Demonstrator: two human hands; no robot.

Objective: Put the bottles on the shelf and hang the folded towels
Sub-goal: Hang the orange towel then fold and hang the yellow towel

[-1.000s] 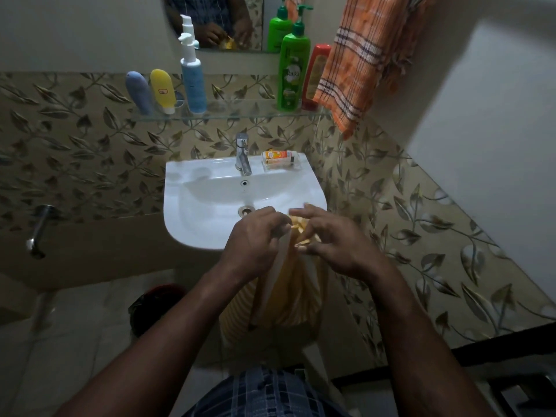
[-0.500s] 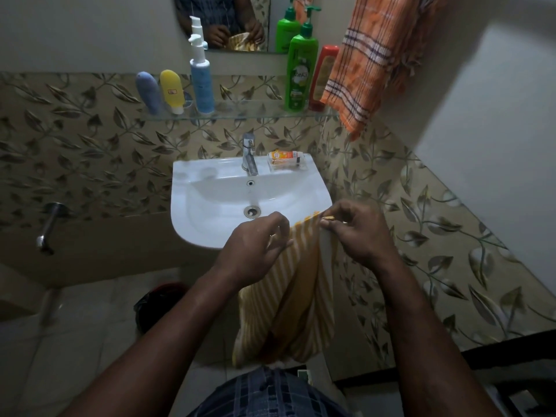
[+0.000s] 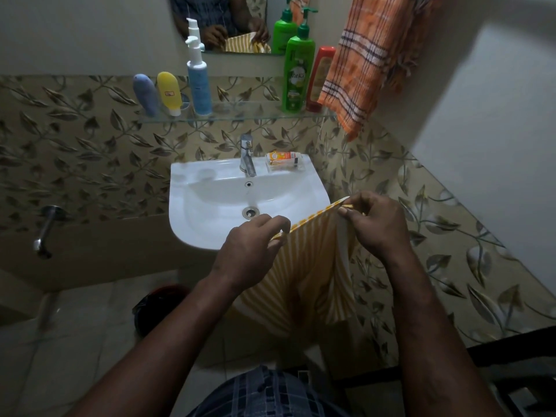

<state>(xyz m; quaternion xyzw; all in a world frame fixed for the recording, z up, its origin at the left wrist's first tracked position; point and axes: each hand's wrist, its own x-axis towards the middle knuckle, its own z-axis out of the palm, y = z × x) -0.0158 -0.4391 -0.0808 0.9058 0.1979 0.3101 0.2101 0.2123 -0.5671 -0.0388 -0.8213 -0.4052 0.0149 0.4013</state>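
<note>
A yellow and white striped towel (image 3: 310,266) hangs in front of the sink, stretched between my hands by its top edge. My left hand (image 3: 249,248) pinches the left corner and my right hand (image 3: 373,224) pinches the right corner. On the glass shelf (image 3: 240,117) stand a grey-blue tube (image 3: 146,94), a yellow tube (image 3: 169,93), a blue pump bottle (image 3: 199,82), a green pump bottle (image 3: 298,73) and a red bottle (image 3: 320,76). An orange checked towel (image 3: 367,58) hangs at the upper right, beside the shelf's end.
The white sink (image 3: 192,212) with its tap (image 3: 246,155) and a soap packet (image 3: 282,159) sits below the shelf. A mirror (image 3: 228,22) is above. A wall spout (image 3: 45,230) juts out at the left. A dark bucket (image 3: 156,305) stands on the floor.
My hands have drawn apart, opening the striped towel from a bunched fold into a flat sheet. My right hand moved right and slightly up.
</note>
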